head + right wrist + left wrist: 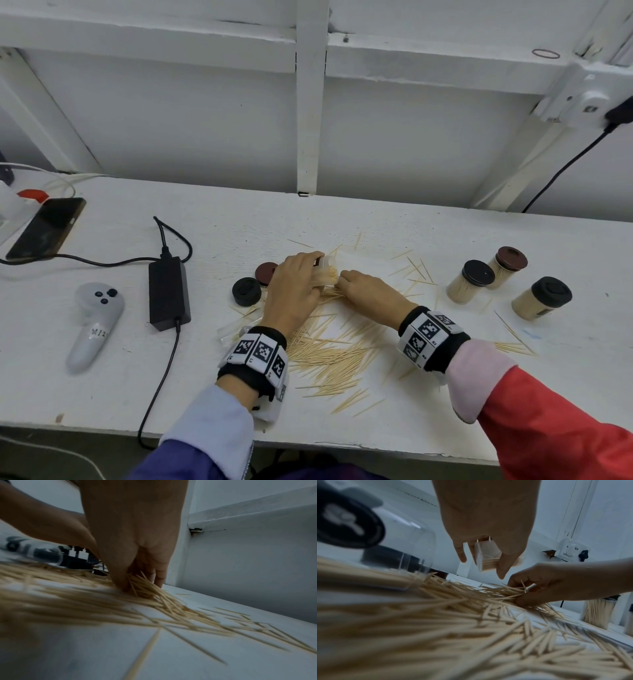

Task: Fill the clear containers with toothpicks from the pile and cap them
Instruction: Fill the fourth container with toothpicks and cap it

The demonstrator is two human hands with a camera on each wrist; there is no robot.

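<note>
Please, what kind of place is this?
Probably a plain workbench for recording hand work, not a kitchen: a white painted bench holding a phone, a power adapter and a handheld controller.

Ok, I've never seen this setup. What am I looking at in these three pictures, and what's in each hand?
There is no machine: a person works with two bare hands, wearing marker bands and a camera on each wrist. The large picture comes from a camera on the head, looking down at the white table. The other two look along each hand from the wrist.

The left hand holds a clear container, tipped on its side and partly filled. The right hand pinches a bunch of toothpicks from the pile, its grip right at the container's mouth.

On the right stand three filled, capped containers. Two loose caps lie by the left hand. Further left lie a white controller, a black power adapter and a phone.
</note>
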